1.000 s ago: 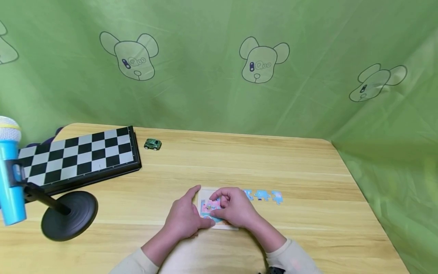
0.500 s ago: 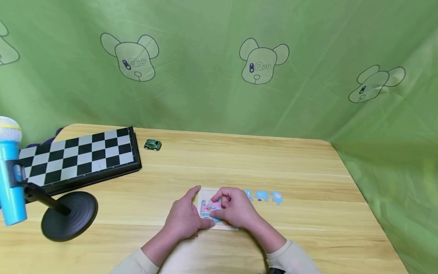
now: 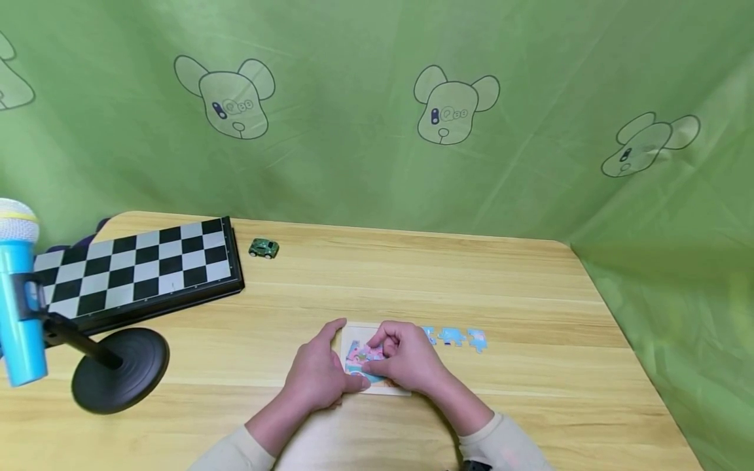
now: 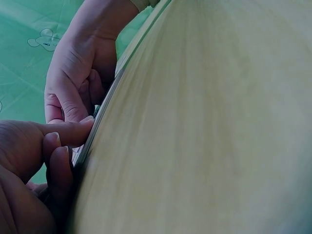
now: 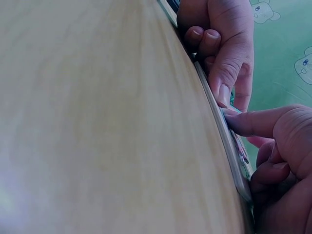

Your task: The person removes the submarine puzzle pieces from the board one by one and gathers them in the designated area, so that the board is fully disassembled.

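Note:
A small jigsaw puzzle board [image 3: 354, 331] with a pale frame lies flat near the table's front. My left hand [image 3: 315, 374] holds its near left corner, thumb on the front rim and index finger stretched along the left side. Over the picture, my right hand [image 3: 410, 358] pinches a pink and blue puzzle piece [image 3: 372, 351] between thumb and index finger, partly hidden by those fingers. Blue and orange picture shows along the board's lower part. In the right wrist view the left thumb [image 5: 224, 93] and the right thumb [image 5: 253, 123] almost meet above the board edge.
Right of the board lie loose blue puzzle pieces [image 3: 451, 336] in a row, one partly behind the right hand. At left are a checkered chessboard [image 3: 144, 265] and a blue microphone [image 3: 22, 314] on a black stand [image 3: 120, 371]. A green toy car [image 3: 263, 248] sits farther back.
My right index fingertip has shifted slightly right and nearer the thumb, and the pink piece has turned a little on the board. My left hand has stayed in place.

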Motion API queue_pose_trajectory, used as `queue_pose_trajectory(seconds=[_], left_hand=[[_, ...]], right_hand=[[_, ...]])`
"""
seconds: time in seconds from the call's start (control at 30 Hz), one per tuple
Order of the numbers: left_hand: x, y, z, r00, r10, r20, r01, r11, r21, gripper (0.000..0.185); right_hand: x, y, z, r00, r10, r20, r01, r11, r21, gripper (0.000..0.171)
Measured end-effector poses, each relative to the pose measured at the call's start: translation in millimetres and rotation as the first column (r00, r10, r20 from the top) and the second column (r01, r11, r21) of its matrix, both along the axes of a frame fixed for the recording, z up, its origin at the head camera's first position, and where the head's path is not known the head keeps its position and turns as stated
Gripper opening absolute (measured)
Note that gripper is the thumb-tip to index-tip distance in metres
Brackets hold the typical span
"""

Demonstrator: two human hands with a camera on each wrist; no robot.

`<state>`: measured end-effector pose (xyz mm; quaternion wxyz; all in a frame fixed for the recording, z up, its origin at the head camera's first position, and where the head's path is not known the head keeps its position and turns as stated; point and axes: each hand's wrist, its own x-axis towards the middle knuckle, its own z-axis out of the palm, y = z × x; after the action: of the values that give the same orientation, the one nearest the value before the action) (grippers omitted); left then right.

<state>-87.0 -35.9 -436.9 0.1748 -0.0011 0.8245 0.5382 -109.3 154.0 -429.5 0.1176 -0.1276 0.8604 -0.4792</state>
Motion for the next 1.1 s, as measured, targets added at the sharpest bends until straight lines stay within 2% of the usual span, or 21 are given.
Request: queue_pose_trajectory(seconds=[0.33, 0.53, 0.7, 1.1], left_hand=[[-0.7, -0.3, -0.8, 1.0, -0.004, 0.008, 0.004, 1.0, 0.007, 0.107], [-0.8, -0.2, -1.9, 1.0, -0.006, 0.0, 0.006, 1.0, 0.001, 0.108], [-0.6, 0.0, -2.5, 1.0, -0.006, -0.008, 0.006, 1.0, 0.004, 0.108], [-0.5, 0.8, -0.8, 1.0, -0.002, -0.001, 0.002, 1.0, -0.005, 0.108]], right_hand=[[-0.6, 0.6, -3.8, 0.999, 0.047, 0.0, -0.047, 0.999, -0.002, 0.029], [-3.3, -0.3, -6.2, 0.995, 0.095, -0.019, -0.094, 0.994, 0.047, 0.03], [-4.2, -0.1, -4.8, 0.993, 0.119, 0.004, -0.119, 0.99, 0.078, 0.026], [2.0, 4.4, 4.1, 0.996, 0.086, -0.017, -0.085, 0.996, 0.019, 0.024]])
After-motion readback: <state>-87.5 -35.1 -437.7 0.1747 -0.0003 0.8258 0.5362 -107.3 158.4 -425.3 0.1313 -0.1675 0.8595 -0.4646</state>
